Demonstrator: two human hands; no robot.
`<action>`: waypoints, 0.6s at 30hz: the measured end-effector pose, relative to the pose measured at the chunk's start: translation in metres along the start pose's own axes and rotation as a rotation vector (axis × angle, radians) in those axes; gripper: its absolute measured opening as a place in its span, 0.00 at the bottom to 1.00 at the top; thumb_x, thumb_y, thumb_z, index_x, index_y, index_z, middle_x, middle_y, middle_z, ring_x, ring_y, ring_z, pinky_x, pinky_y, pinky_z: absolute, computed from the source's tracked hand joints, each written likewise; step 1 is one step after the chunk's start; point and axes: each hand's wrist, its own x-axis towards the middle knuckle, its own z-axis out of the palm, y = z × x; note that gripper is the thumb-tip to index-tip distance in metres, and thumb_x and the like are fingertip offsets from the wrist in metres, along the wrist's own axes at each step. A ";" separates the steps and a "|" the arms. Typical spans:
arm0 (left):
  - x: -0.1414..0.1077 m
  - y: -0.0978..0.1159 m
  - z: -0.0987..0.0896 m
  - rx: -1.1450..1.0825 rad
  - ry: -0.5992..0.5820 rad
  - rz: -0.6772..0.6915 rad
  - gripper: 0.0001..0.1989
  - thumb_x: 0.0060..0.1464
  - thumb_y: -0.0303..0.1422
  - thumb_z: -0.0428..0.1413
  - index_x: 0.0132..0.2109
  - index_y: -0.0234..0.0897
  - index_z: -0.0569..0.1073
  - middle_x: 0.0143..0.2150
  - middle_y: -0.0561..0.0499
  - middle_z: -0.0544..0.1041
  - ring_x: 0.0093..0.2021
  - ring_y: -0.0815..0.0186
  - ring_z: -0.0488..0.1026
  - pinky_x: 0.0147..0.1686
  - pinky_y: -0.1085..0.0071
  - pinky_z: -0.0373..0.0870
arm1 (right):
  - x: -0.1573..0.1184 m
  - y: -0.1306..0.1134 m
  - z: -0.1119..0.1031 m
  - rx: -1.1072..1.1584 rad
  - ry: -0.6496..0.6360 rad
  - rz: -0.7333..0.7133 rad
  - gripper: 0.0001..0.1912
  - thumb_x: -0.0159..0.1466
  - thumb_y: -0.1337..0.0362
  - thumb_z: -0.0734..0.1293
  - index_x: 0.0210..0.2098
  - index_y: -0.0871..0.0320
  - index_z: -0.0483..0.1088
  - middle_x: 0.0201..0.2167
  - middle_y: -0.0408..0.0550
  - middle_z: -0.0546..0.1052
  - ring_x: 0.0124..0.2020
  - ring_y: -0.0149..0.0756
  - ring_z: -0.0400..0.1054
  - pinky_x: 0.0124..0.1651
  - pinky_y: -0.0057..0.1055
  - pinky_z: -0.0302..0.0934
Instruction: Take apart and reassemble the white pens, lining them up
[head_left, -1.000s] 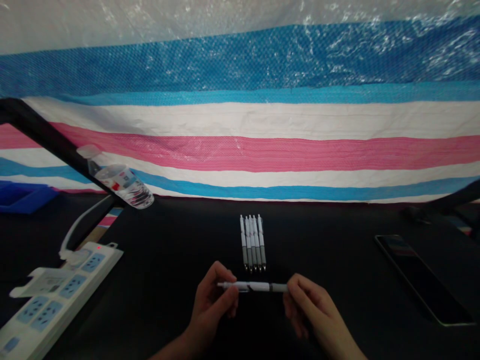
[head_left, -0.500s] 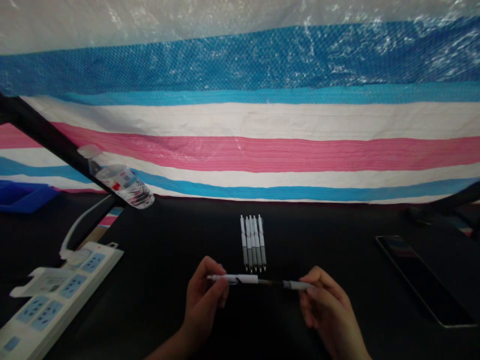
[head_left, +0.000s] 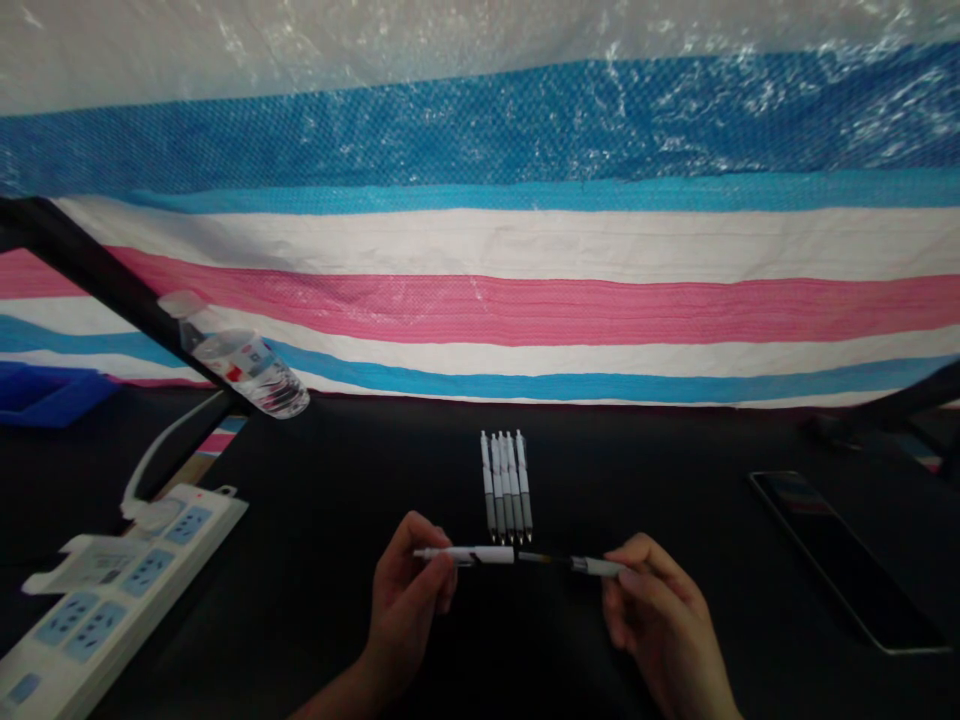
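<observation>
My left hand point(head_left: 411, 590) pinches the white upper barrel point(head_left: 491, 554) of a pen, its clicker end toward the left. In my right hand point(head_left: 660, 610), thumb and fingers grip the pen's grey front section point(head_left: 600, 567). A thin, dark refill point(head_left: 544, 558) spans the space between the two parts. Its left end lies right at the barrel's open mouth; whether it touches is hard to see. Just beyond the hands, several white-and-grey pens point(head_left: 506, 490) lie side by side in a row, tips toward me.
On the black table point(head_left: 360, 460), a white power strip point(head_left: 127, 590) lies at the left and a phone point(head_left: 844, 560) at the right. A clear water bottle point(head_left: 255, 370) tilts by the black frame bar. A blue tray point(head_left: 52, 395) stands far left. Striped sheeting point(head_left: 525, 305) hangs behind.
My right hand has shifted slightly right with the grey front section, widening the distance between the pen parts. The refill's left end now shows at the barrel's mouth. My left hand stays nearly still.
</observation>
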 end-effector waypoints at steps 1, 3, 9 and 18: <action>0.000 0.000 0.000 0.003 -0.001 0.002 0.14 0.54 0.41 0.65 0.34 0.37 0.72 0.20 0.59 0.66 0.19 0.74 0.59 0.19 0.79 0.54 | 0.000 0.000 -0.001 -0.003 -0.006 0.000 0.10 0.59 0.58 0.75 0.32 0.56 0.73 0.19 0.40 0.74 0.16 0.30 0.66 0.19 0.24 0.57; 0.000 -0.001 -0.001 0.010 -0.008 0.000 0.14 0.54 0.41 0.65 0.34 0.37 0.72 0.20 0.59 0.67 0.19 0.74 0.60 0.18 0.79 0.55 | 0.000 0.001 0.000 -0.014 -0.018 -0.002 0.11 0.59 0.58 0.75 0.33 0.56 0.73 0.19 0.40 0.75 0.16 0.29 0.66 0.19 0.23 0.56; -0.005 -0.013 -0.005 0.073 -0.125 -0.020 0.14 0.57 0.42 0.63 0.36 0.38 0.69 0.20 0.59 0.67 0.17 0.75 0.60 0.18 0.80 0.54 | -0.003 -0.001 0.013 -0.197 -0.202 -0.033 0.14 0.63 0.53 0.73 0.37 0.57 0.73 0.27 0.47 0.80 0.26 0.37 0.76 0.25 0.28 0.65; -0.007 -0.010 -0.006 0.114 -0.228 0.008 0.13 0.60 0.41 0.61 0.37 0.39 0.67 0.23 0.58 0.68 0.18 0.75 0.61 0.19 0.80 0.55 | -0.005 -0.001 0.022 -0.592 -0.253 -0.220 0.18 0.67 0.48 0.67 0.40 0.57 0.75 0.29 0.52 0.82 0.28 0.40 0.77 0.26 0.29 0.69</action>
